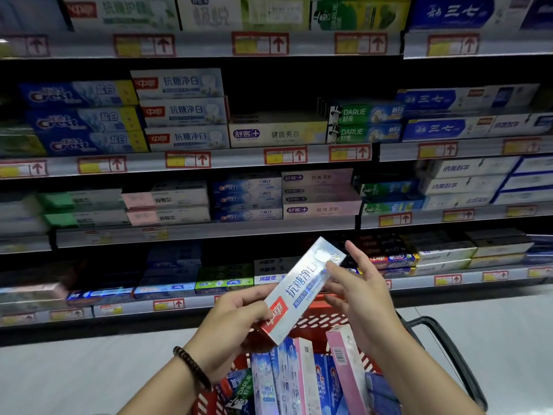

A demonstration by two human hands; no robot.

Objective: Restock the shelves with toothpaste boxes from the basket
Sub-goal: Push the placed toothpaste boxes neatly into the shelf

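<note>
A silver-white toothpaste box (299, 290) with a red logo is held tilted above the red basket (314, 323). My left hand (236, 322) grips its lower red end. My right hand (359, 292) holds its upper part between thumb and fingers. Below my hands, the basket holds several upright boxes, among them a pink one (347, 363) and blue ones (326, 381). A stack of three matching white boxes (182, 110) sits on the second shelf at left of centre.
Shelves (209, 232) of toothpaste fill the view in several rows with red-yellow price tags. A dark gap (269, 94) lies above a single white-yellow box (278, 133) on the second shelf. The basket's black handle (443, 348) sticks out at right. Grey floor lies below.
</note>
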